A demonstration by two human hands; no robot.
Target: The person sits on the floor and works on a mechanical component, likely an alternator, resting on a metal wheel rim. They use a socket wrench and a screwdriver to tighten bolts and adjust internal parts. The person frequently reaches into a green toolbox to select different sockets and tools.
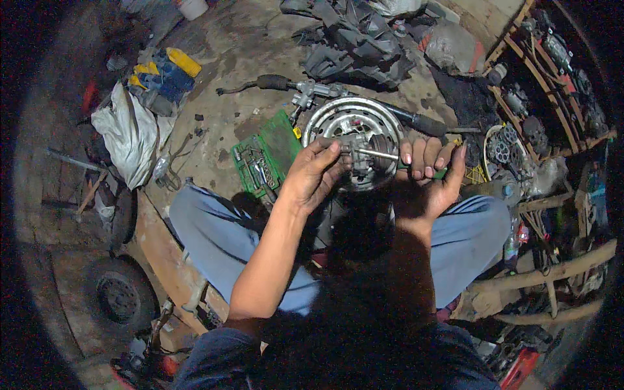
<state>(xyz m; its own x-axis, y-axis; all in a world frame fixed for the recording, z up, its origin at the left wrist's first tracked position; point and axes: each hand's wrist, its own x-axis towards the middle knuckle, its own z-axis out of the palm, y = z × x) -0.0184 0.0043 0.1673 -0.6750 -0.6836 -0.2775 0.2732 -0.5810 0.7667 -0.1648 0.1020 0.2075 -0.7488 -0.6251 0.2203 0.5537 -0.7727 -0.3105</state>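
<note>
My right hand (430, 175) is closed round the green handle of a screwdriver-like driver, whose metal shaft (377, 154) points left. At the tip of that shaft, my left hand (312, 170) pinches a small metal piece (346, 149) that looks like a socket; the fingers partly hide it. Both hands are above a silver steel wheel rim (316, 119), with a dark metal part (367, 166) in its middle, half covered by shadow. Just left of the rim lies an opened green socket-set case (286, 144) holding several sockets and bits.
Beyond the rim, a steering rack (318, 89) lies across the floor. Black plastic pieces (354, 49) are heaped behind it. To the left are a white sack (127, 136) and a tyre (120, 292). Wooden shelves (552, 84) with metal parts line the right, near a clutch-like disc (502, 146).
</note>
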